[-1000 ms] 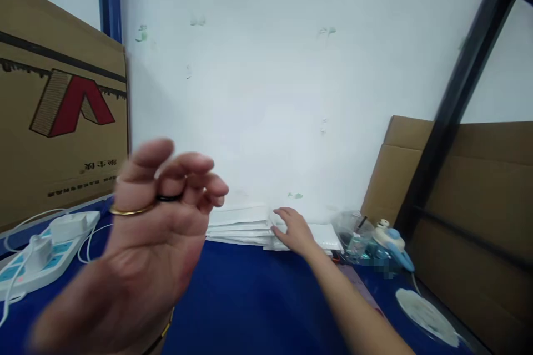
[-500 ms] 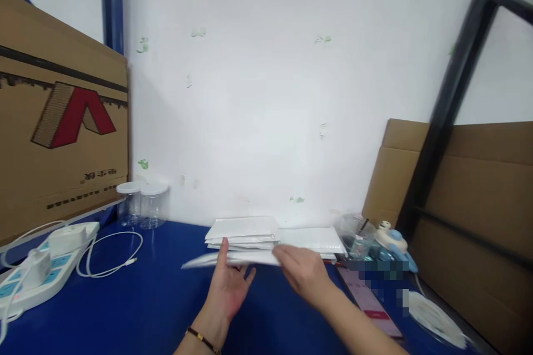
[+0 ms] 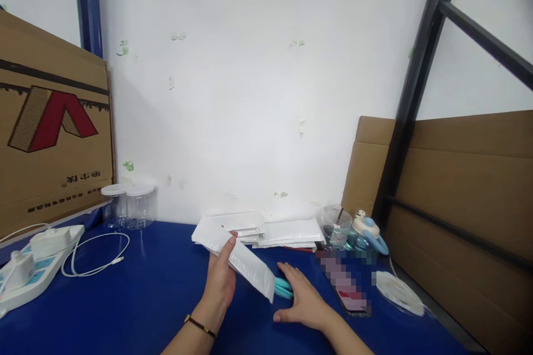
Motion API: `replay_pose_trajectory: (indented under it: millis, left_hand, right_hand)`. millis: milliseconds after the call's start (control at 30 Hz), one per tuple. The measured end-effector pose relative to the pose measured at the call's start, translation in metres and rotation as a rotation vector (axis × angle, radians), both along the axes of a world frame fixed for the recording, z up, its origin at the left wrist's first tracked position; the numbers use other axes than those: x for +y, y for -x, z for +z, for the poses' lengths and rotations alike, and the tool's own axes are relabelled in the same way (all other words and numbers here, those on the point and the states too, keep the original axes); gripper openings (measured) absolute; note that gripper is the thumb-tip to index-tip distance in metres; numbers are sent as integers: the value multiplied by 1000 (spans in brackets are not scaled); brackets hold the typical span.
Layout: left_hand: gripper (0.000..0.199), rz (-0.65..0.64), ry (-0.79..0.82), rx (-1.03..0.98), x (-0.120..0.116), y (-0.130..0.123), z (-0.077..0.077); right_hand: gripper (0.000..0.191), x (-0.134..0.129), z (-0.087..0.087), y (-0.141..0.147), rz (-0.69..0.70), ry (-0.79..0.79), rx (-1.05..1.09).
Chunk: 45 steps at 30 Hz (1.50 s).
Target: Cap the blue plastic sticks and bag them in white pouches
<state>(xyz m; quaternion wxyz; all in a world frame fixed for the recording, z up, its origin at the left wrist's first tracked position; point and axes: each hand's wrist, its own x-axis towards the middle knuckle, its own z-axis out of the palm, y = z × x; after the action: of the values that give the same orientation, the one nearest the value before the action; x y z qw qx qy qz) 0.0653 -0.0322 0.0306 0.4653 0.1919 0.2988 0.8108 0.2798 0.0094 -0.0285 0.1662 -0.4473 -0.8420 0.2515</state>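
Observation:
My left hand [image 3: 220, 283] grips a white padded envelope [image 3: 247, 263], thumb on top and fingers underneath. The envelope is tilted, its right end lower and nearer me. At that end a teal item [image 3: 283, 287] shows; its kind is unclear, and whether it pokes out of the envelope or lies just beyond it I cannot tell. My right hand [image 3: 306, 299] is beside the teal item with fingers and thumb apart. Behind them lie a stack of white envelopes [image 3: 245, 221] and a second white stack [image 3: 291, 231] against the wall.
On the left are a power strip [image 3: 45, 277] with a white cable [image 3: 100, 233] and two clear jars [image 3: 139, 211]. To the right sit a phone [image 3: 350, 288], a plastic cup [image 3: 336, 224], a teal bottle [image 3: 364, 233] and a round white object [image 3: 400, 293]. Cardboard [image 3: 470, 188] stands behind.
The envelope has swung from nearly level to tilted down on the right. My right hand has let go of its edge and moved lower; the teal item has come into view. The camera view has shifted right.

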Motion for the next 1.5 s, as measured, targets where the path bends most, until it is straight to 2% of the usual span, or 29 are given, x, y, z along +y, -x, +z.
replay_pose_trajectory:
  millis: [67,233,300,567,667,733,833,933,1000,1033,1100,1167,1233,1300,1333,1400,1433,1500]
  left_hand:
    - [44,-18,-27,60,-1,0,5]
    - [53,-18,-68,260,-4,12,23]
    - [54,5,-97,345,-6,22,34]
    - [53,44,-239,528,-23,53,94]
    - [62,38,-164,706,-25,69,102]
    - [72,56,-28,930,-22,86,93]
    - [76,110,198,1210,-13,118,54]
    - [75,87,380,1266,-8,142,8]
    - [76,64,398,1226,-8,146,-6]
    - [74,63,366,1188,-10,142,-4]
    - [64,26,240,1077,-18,126,17]
    - [45,-125,100,944,-32,100,56]
    - [26,-298,-30,842,-51,73,102]
    - [18,-396,-189,799,-71,51,142]
    - [18,-422,-253,799,-79,43,156]
    - [20,-506,-261,813,-83,34,168]
    - [19,-548,-227,813,-80,32,164]
    - [17,-602,-109,823,-60,33,141]
  right_hand:
    - [114,-3,1,11,11,-39,-51]
    - [69,-10,4,25,31,-134,-103]
    - [60,-11,4,24,51,-154,-106]
    - [52,-10,0,20,77,-214,-76]
    - [51,-11,2,20,79,-216,-70]
    - [50,-12,3,20,82,-211,-66]
    - [48,-13,6,20,101,-200,-62]
    - [46,-16,8,20,138,-199,-52]
    - [46,-16,9,19,164,-198,-31]
    - [47,-16,8,18,171,-196,-12]
    - [48,-12,7,16,148,-192,59]
    - [47,-4,4,13,62,-182,180]
    - [48,4,-1,9,-59,-162,305]
    - [47,12,-6,6,-144,-144,377]
    - [47,14,-9,5,-154,-143,386]
    - [43,16,-13,2,-125,-158,373]
    - [41,16,-14,1,-98,-175,362]
    - [35,18,-15,-2,-58,-211,338]
